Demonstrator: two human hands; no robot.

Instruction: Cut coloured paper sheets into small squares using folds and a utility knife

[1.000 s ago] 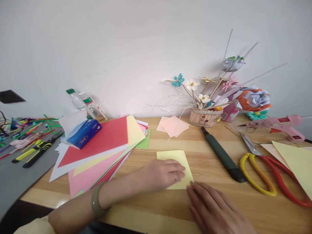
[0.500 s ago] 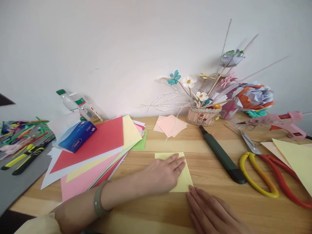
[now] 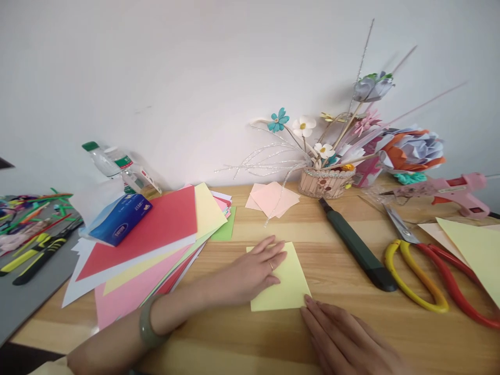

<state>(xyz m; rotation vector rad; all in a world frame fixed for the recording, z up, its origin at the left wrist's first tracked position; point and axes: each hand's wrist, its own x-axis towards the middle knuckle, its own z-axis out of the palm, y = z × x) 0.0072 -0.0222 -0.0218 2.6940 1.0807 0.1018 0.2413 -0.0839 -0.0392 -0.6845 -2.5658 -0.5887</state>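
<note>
My left hand (image 3: 250, 268) has slid up toward the far edge of the yellow paper (image 3: 287, 289) — fingers flat, spread, gripping nothing. Right hand (image 3: 347, 338) lies flat too, fingertips touching the near right corner. The paper sits on the table (image 3: 351, 312) between both hands, left one nearer.

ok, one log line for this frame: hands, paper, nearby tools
left hand: flat on yellow paper | right hand: fingertips at paper's near right corner | paper: flat on table | knife, scissors: right, untouched
</note>
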